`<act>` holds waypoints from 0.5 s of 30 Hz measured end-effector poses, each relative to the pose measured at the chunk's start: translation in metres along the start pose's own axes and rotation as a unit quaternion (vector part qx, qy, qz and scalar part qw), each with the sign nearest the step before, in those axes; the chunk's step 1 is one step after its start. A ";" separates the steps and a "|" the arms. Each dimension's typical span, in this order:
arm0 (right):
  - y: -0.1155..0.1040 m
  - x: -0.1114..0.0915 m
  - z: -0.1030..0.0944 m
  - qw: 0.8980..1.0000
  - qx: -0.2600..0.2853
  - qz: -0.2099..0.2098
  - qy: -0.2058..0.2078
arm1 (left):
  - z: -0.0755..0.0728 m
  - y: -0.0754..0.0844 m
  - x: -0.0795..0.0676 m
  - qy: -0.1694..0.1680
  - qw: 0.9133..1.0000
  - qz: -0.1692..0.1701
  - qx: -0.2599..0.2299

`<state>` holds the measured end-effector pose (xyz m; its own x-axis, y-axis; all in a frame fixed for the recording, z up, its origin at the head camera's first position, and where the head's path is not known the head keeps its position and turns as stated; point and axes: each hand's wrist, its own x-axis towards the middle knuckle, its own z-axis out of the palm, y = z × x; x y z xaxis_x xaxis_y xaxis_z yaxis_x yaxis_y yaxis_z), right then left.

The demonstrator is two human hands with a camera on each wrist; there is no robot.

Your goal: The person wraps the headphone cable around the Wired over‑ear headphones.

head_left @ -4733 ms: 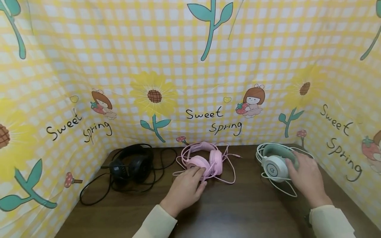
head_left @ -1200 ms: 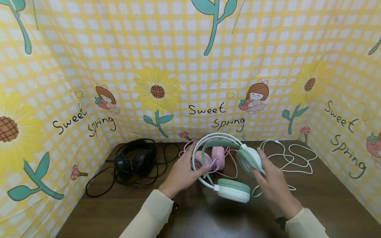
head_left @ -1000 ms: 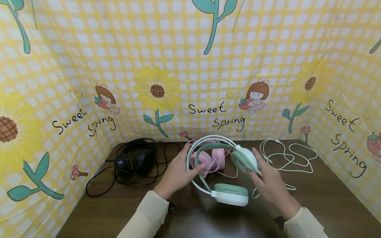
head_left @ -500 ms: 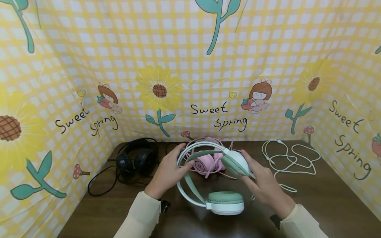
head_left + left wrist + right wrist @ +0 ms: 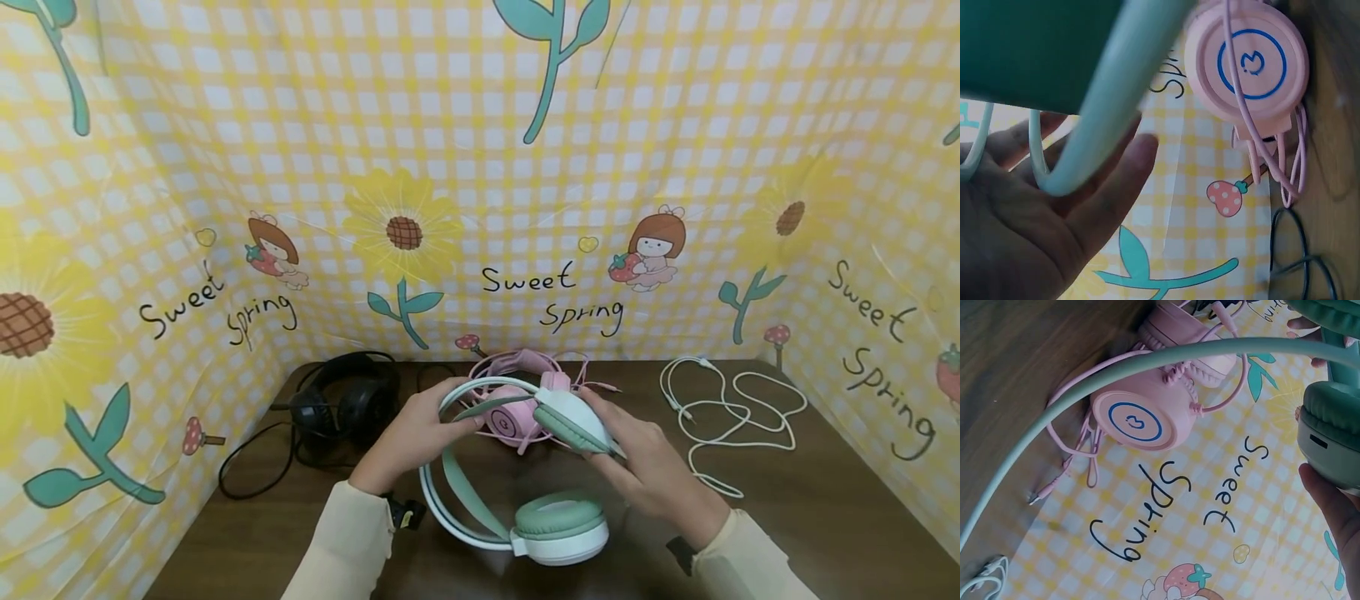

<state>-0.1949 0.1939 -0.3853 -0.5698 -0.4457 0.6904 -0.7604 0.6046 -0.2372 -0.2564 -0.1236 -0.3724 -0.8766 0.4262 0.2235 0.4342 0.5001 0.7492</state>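
A pair of white headphones (image 5: 566, 546) with green ear pads is held up above the table, tilted, one ear cup low and one high. My left hand (image 5: 405, 437) holds the headband at its left side. In the left wrist view, the pale band (image 5: 1107, 106) passes between the thumb and fingers. My right hand (image 5: 648, 467) grips the upper ear cup (image 5: 573, 412) from the right. Its thumb touches the white shell in the right wrist view. Behind the held pair, pink headphones (image 5: 512, 415) lie on the table, partly covered by the band.
Black headphones (image 5: 363, 412) with a looped black cord (image 5: 258, 496) lie at the back left. The white cable (image 5: 742, 410) of the held pair is spread in loops at the back right. A yellow checked cloth (image 5: 450, 108) encloses the brown table (image 5: 817, 533) at the back and sides.
Earlier the white headphones lay at the right under my right hand, with my left at the pink pair. Both hands have since lifted them to the middle, then shifted them left, lower and closer.
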 end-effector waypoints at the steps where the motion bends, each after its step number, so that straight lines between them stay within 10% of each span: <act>1: 0.000 0.001 0.000 1.000 0.003 0.000 0.000 | 0.000 -0.001 0.001 -0.009 1.000 0.007 -0.008; 15: 0.004 0.023 0.000 0.997 0.065 0.027 0.042 | -0.012 0.007 0.011 0.023 0.992 0.010 -0.125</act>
<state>-0.2112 0.1854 -0.3703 -0.5878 -0.3549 0.7270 -0.7661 0.5328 -0.3593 -0.2654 -0.1245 -0.3566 -0.8797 0.3960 0.2633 0.3913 0.2881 0.8740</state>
